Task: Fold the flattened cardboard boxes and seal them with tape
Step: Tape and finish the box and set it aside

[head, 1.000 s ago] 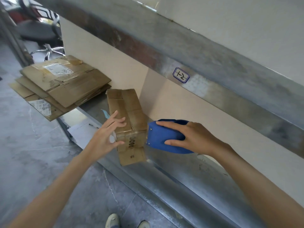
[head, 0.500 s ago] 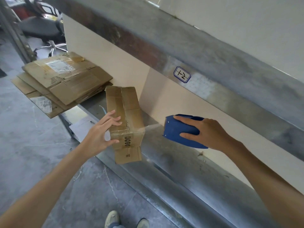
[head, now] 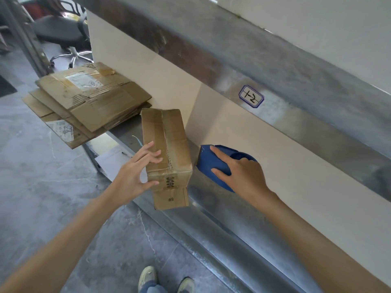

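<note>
Grey metal shelf point(head: 232, 240) along a pale wall. Stack of flattened cardboard boxes point(head: 91, 102) at its far left end, overhanging the front edge. Folded box point(head: 167, 140) jutting past that edge, clasped at its near corner by left hand point(head: 133, 176). Just beside it, blue tape dispenser point(head: 211, 163), gripped by right hand point(head: 243, 176).

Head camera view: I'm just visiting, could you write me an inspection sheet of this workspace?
Surface: metal ledge, scuffed, along a beige wall panel.
Job's things: folded box on the ledge, top flaps closed; stack of flattened boxes behind it, overhanging the ledge; blue tape dispenser right of the box.
Clutter: sheet of paper left of the box.
Hands: left hand grips the box's near corner; right hand holds the dispenser.
Cables: one thin pale strand beside the box; cannot tell what.
Surroundings: grey floor, office chair, "1-2" label on the metal beam, shoes.
</note>
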`<state>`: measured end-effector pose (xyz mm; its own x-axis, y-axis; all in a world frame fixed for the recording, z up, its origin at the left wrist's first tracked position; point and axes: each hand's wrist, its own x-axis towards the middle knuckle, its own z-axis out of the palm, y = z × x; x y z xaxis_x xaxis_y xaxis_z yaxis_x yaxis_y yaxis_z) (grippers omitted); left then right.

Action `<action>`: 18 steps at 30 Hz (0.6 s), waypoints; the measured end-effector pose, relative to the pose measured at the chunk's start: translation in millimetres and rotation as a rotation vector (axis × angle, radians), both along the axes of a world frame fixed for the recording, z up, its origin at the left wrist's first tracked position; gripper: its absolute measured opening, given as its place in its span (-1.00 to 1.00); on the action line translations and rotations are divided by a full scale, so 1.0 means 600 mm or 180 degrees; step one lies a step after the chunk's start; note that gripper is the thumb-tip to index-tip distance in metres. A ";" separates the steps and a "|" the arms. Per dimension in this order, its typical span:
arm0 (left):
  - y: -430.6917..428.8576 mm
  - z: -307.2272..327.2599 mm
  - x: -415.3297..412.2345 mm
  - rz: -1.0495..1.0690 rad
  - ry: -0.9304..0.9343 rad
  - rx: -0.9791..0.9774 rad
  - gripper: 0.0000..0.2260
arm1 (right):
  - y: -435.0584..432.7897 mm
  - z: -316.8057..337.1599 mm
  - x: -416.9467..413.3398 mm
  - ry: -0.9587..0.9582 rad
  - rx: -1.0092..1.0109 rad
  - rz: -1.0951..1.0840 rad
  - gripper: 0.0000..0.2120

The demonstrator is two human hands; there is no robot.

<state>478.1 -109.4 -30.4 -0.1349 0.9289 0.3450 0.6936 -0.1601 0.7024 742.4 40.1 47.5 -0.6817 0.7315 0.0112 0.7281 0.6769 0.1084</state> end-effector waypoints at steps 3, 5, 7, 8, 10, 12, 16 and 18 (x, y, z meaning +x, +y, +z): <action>0.002 0.003 0.001 -0.0023 -0.0080 -0.0027 -0.50 | -0.010 -0.007 -0.030 -0.0036 0.0067 -0.0038 -0.44; 0.006 0.006 0.001 -0.0050 -0.0165 -0.0042 -0.50 | -0.014 -0.015 -0.043 -0.0083 0.0100 -0.0031 -0.45; 0.010 0.008 0.002 -0.0047 -0.0194 -0.0075 -0.49 | -0.015 -0.020 -0.047 -0.0096 0.0080 -0.0041 -0.45; 0.013 0.010 0.001 -0.0051 -0.0194 -0.0100 -0.49 | -0.013 -0.022 -0.049 -0.0093 0.0079 -0.0063 -0.45; 0.018 0.012 0.001 -0.0067 -0.0201 -0.0153 -0.49 | -0.008 -0.023 -0.056 -0.0094 0.0031 -0.0095 -0.45; 0.020 0.012 0.000 -0.0086 -0.0202 -0.0184 -0.50 | 0.001 -0.029 -0.070 -0.0064 -0.0051 -0.0122 -0.45; 0.024 0.011 0.000 -0.0085 -0.0184 -0.0204 -0.49 | 0.020 -0.043 -0.096 0.0111 -0.0238 -0.0219 -0.44; 0.027 0.010 0.002 -0.0078 -0.0166 -0.0203 -0.49 | 0.028 -0.052 -0.096 0.0306 -0.0426 -0.0294 -0.43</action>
